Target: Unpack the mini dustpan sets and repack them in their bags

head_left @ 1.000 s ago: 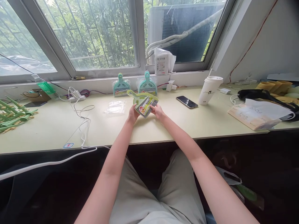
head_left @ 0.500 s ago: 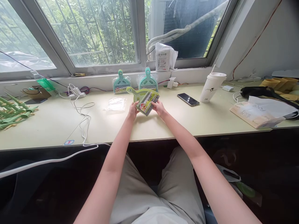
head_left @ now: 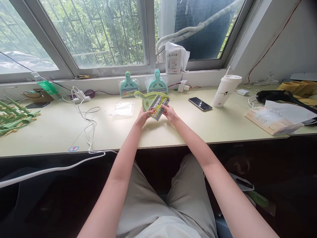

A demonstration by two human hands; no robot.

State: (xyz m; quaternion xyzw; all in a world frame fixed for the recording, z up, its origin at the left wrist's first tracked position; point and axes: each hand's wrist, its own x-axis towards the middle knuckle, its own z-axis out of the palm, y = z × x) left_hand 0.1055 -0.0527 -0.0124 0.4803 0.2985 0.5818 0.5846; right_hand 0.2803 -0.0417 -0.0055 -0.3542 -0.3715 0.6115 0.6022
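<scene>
Tilted above the table, a light green mini dustpan [head_left: 147, 103] has a grey-bristled brush [head_left: 162, 111] lying across its pan. A yellow printed label [head_left: 158, 105] covers part of the brush. My left hand [head_left: 143, 116] is closed on the pan's lower left side, its thumb reaching over to the label. At the other side my right hand [head_left: 169, 113] grips the brush, thumb on the label and the other fingers behind. Beyond them, two teal dustpan sets, a left one [head_left: 128, 87] and a right one [head_left: 157, 84], lean upright against the wall in clear wrap.
A clear plastic bag [head_left: 123, 108] lies left of my hands. To the right are a phone [head_left: 200, 103], a lidded white cup [head_left: 226, 92] and a tissue pack [head_left: 272, 119]. White cables [head_left: 90, 130] run over the table [head_left: 56, 132] at left, near green plant stalks [head_left: 16, 117].
The dustpan and brush have shifted and turned slightly in my hands. My left thumb has moved inward onto the label. The other things on the table stay in place.
</scene>
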